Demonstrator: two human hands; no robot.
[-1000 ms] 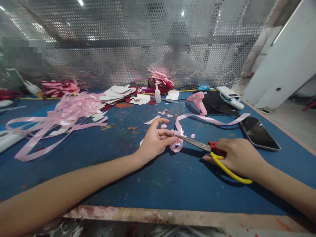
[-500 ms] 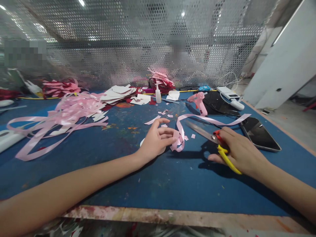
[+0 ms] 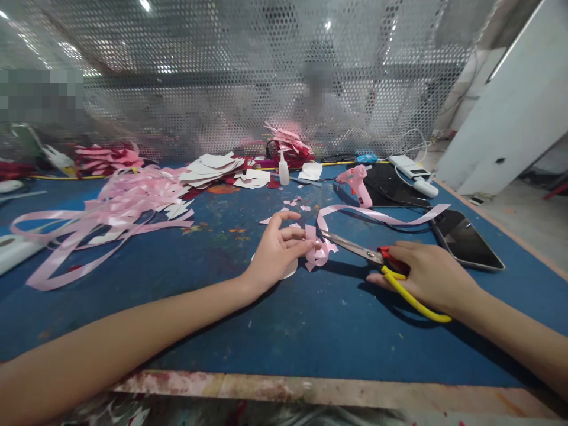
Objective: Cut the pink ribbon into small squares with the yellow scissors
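My left hand (image 3: 277, 251) pinches the looped end of a pink ribbon (image 3: 375, 214) against the blue table (image 3: 284, 331), over a white disc (image 3: 290, 271). The ribbon runs right toward a phone. My right hand (image 3: 432, 278) grips scissors (image 3: 355, 246) with red and yellow handles. Their blades point left and meet the ribbon loop beside my left fingers.
A dark phone (image 3: 465, 239) lies at right. A pink glue gun (image 3: 357, 182), a small glue bottle (image 3: 283, 171), white paper pieces (image 3: 217, 165), a white power bank (image 3: 410, 167) and a pink ribbon heap (image 3: 119, 204) sit behind. Perforated mesh (image 3: 248, 83) closes the back. Small pink scraps dot the table.
The scissors were lifted away from the ribbon to the right, then came back left and down with the blades at the loop again. My left hand stayed on the ribbon.
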